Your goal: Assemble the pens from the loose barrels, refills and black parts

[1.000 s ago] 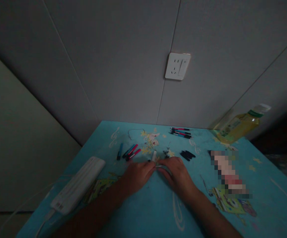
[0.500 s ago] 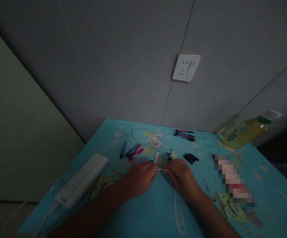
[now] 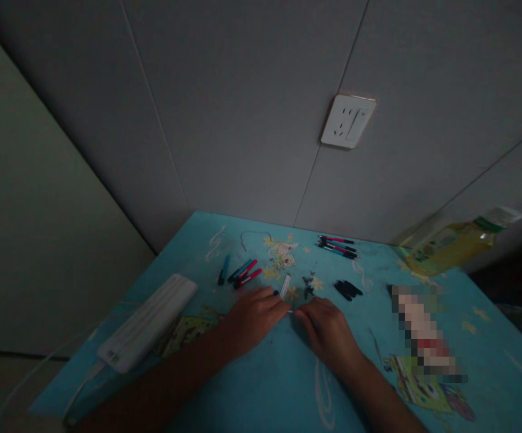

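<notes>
Between my two hands, a short stretch of a thin white stick, which looks like a pen refill [image 3: 290,311], shows just above the table. My left hand [image 3: 257,314] pinches its left end, and my right hand [image 3: 326,328] pinches the other; the fingers hide most of it. Several white refills [image 3: 285,286] lie side by side just beyond my left fingers. Small black pen pieces [image 3: 308,285] are scattered past my right hand. To its right is a group of black pen parts [image 3: 347,289]. Blue and red pen barrels [image 3: 244,274] rest beyond my left hand.
Several pens [image 3: 337,247] lie at the back of the blue patterned table [image 3: 279,385]. A white power strip [image 3: 148,323] with a cable is at the left. On the right are a bottle of yellow liquid [image 3: 450,248] and a blurred-out long item [image 3: 423,331].
My hands have come slightly closer together, so less of the white refill shows between them. The camera view has shifted a little; the things on the table stay where they were.
</notes>
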Action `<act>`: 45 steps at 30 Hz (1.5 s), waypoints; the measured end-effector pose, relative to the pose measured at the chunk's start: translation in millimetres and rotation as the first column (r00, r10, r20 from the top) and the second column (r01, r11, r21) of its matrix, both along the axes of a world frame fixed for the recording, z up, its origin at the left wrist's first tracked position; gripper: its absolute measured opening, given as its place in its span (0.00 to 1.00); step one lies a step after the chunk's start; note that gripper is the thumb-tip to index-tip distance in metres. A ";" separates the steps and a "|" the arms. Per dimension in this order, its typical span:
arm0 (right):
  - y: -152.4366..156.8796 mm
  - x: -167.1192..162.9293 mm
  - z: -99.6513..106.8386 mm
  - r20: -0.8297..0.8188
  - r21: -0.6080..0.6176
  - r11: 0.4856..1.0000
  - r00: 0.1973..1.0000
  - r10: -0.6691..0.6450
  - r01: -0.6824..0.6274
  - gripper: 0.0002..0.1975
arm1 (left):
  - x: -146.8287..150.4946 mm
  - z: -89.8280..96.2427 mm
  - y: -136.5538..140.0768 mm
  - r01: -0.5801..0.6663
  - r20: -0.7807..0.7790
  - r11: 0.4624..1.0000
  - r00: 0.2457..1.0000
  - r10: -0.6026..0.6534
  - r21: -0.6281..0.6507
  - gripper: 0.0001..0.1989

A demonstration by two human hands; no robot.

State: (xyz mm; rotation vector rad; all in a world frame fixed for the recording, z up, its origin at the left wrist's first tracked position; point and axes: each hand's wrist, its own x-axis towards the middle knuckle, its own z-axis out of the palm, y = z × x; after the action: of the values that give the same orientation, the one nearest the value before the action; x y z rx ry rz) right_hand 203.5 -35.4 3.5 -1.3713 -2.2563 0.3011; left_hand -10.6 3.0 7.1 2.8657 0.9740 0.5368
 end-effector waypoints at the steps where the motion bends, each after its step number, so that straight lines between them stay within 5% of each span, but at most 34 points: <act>1: -0.7 -1.8 -0.7 0.012 -0.015 1.000 1.000 -0.022 0.022 0.13 | -0.2 -1.6 0.8 0.001 -0.002 1.000 1.000 -0.001 -0.009 0.06; 10: 0.1 -4.4 0.1 -0.046 -0.068 0.998 0.999 -0.007 0.003 0.16 | 1.1 -6.5 6.6 -0.086 0.104 0.984 0.989 0.104 -0.157 0.06; 17: 1.6 -5.0 -0.6 -0.060 -0.004 1.000 0.998 -0.016 0.015 0.13 | -3.2 3.8 1.9 0.013 0.069 0.997 0.998 -0.008 -0.076 0.09; 25: 6.8 -1.6 7.8 -0.066 0.059 0.998 0.998 -0.002 0.006 0.10 | 0.3 -15.4 -2.4 -0.056 0.046 0.992 0.997 0.061 -0.112 0.11; 31: 6.4 2.8 11.6 -0.102 0.102 0.993 0.993 0.064 -0.053 0.09 | -1.2 -1.1 -5.3 0.006 0.101 0.979 0.995 0.015 -0.203 0.12; 39: 0.6 -4.8 9.2 -0.001 0.064 0.994 0.996 0.093 -0.093 0.09 | -4.8 -11.1 10.5 0.010 0.031 1.000 0.999 -0.009 -0.014 0.09; 45: 2.1 -3.4 11.4 0.017 0.045 0.998 0.999 0.042 -0.043 0.10 | -14.3 -20.9 27.2 0.063 0.159 0.997 0.986 -0.057 -0.035 0.09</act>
State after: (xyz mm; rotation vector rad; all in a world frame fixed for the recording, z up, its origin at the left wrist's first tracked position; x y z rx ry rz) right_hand 200.1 -33.2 15.0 -1.3086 -2.2937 0.2518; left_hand -24.9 30.1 -13.8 2.7571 0.8608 0.7177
